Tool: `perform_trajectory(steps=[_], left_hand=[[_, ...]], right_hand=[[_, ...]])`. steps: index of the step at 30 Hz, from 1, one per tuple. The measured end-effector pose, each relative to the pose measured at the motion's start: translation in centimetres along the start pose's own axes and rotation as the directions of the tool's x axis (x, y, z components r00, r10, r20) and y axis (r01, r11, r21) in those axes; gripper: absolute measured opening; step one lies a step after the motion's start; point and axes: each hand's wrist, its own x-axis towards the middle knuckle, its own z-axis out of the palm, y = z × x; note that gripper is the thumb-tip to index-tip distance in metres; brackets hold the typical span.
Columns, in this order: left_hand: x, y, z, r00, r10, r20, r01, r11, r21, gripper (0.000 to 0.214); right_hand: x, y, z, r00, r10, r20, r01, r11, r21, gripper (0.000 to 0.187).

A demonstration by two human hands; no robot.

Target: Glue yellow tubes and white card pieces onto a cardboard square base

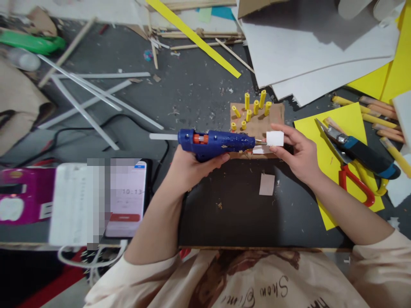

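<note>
My left hand (195, 169) is wrapped round the handle of a blue hot glue gun (215, 143), with a white glue stick (163, 136) sticking out of its back end. The gun's nozzle points right and meets the edge of a small white card piece (275, 138). Between thumb and fingers, my right hand (297, 149) pinches that piece. Behind the gun lies a brown cardboard base (275, 114) with several short yellow sticks (256, 107) standing on it. A small pale square (266, 185) lies on the table in front of the base.
Red-and-yellow handled scissors (345, 171) and a utility knife (369, 156) lie on yellow paper (308, 128) at the right. Loose glue sticks (85, 107) and a black cord (77, 128) are at the left. A phone (128, 201) rests near the front edge, white sheets (317, 60) at the back.
</note>
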Motion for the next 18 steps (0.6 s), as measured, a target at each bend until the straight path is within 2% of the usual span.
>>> perform_trajectory(steps=[5,18], left_hand=[[0.0,-0.17,-0.1,0.998,0.062,-0.015,-0.062,0.998,0.006,0.022],[-0.04,-0.29,-0.1,0.998,0.024,-0.057,-0.023,0.999,0.03,0.021]], right_hand=[[0.11,-0.07,0.02,1.0,-0.006,0.0,0.006,1.0,-0.014,0.039],[0.21,-0.46,-0.15,0.997,-0.078,0.016,0.079,0.988,-0.129,0.034]])
